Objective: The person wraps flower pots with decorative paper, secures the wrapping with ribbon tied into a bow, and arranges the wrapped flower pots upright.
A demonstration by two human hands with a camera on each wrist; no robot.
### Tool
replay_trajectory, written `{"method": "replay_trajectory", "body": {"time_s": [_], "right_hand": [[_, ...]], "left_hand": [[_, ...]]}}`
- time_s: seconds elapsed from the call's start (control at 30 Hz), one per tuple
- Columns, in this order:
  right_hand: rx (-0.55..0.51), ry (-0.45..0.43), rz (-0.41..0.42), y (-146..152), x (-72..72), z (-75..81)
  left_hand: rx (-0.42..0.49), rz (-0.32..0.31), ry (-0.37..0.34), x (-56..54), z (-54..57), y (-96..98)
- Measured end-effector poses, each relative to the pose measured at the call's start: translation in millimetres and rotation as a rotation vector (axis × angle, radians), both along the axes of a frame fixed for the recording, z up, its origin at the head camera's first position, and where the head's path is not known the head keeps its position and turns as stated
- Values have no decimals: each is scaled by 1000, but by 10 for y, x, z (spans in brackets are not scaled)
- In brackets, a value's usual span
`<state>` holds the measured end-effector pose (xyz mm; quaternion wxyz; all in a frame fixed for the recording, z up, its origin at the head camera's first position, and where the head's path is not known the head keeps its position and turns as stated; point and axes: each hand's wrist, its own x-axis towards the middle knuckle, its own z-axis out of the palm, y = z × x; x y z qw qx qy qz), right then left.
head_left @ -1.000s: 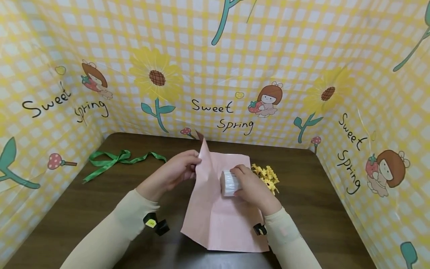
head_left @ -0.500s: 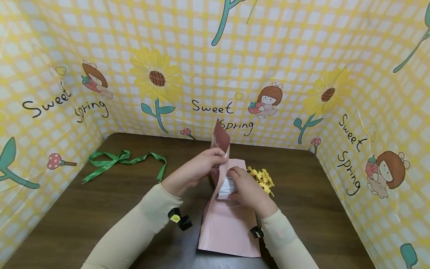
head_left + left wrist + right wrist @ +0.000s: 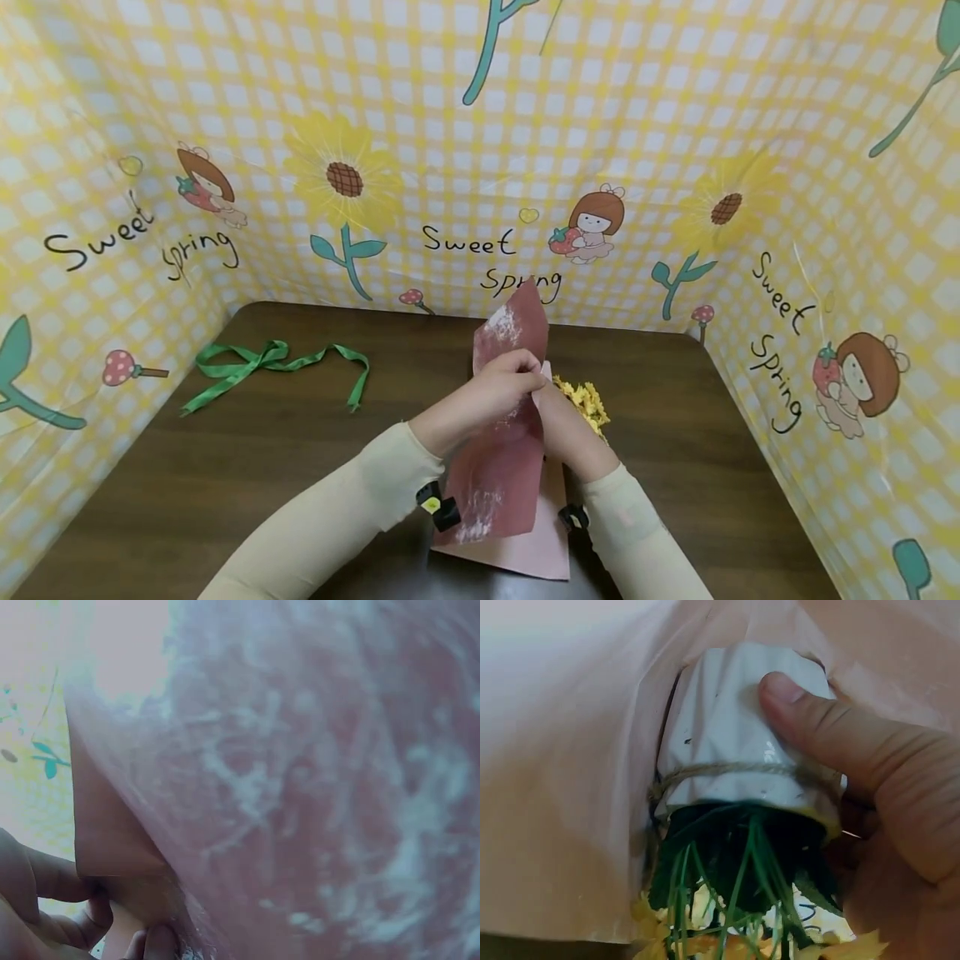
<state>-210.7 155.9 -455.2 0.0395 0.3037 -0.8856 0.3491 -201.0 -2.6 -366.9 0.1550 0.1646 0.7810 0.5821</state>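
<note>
A sheet of pink wrapping paper (image 3: 498, 487), darker with whitish marks on its outer face, is folded over a flowerpot. My left hand (image 3: 504, 387) pinches the paper's upper fold, close against my right hand (image 3: 568, 433). In the right wrist view, my right hand grips the white ribbed pot (image 3: 739, 720), thumb flat on its side. Twine (image 3: 727, 772) circles the pot near its rim, and green leaves (image 3: 727, 855) spread from it. Yellow flowers (image 3: 585, 404) stick out to the right of my right hand. In the head view the paper hides the pot.
A loose green ribbon (image 3: 258, 358) lies on the left of the dark wooden table (image 3: 300, 450). A yellow checked cloth (image 3: 450, 150) with printed flowers and figures encloses the table at the back and both sides.
My left hand has carried the paper's left side up and rightward over the pot, so its darker face now shows. My right hand has stayed around the pot with little movement.
</note>
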Motion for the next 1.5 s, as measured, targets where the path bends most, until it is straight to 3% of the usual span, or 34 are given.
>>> {"method": "replay_trajectory", "body": {"time_s": [0.13,0.27,0.5,0.57,0.73,0.87,1.0,1.07,1.23,1.5], "right_hand": [[21,-29,23,35,-40,-2],[32,-52,9,146,-87,126],[-334,-361,-190,334,-32,498],[-374,-419,-237,333,-2,561],[-344,-421,-388,313,73,637],[-284,-382,-398,348,109,672],[-275,-418,-368,429,91,675],[-275,-457,-359,475,65,657],[-262,-565,-331,569,5,601],[-139,-624,-294,669,-51,459]], "left_hand": [[-26,10,29,1,-29,-5],[-31,5,50,16,-51,-21],[-54,-5,79,26,-58,-17],[-74,-17,98,31,-53,3],[-106,-53,170,71,-105,68],[-143,-43,186,103,-177,91],[-283,-19,276,57,-225,25],[-406,2,394,4,-256,-25],[-621,-9,546,-76,-377,-113],[-753,-63,648,-116,-484,-168]]}}
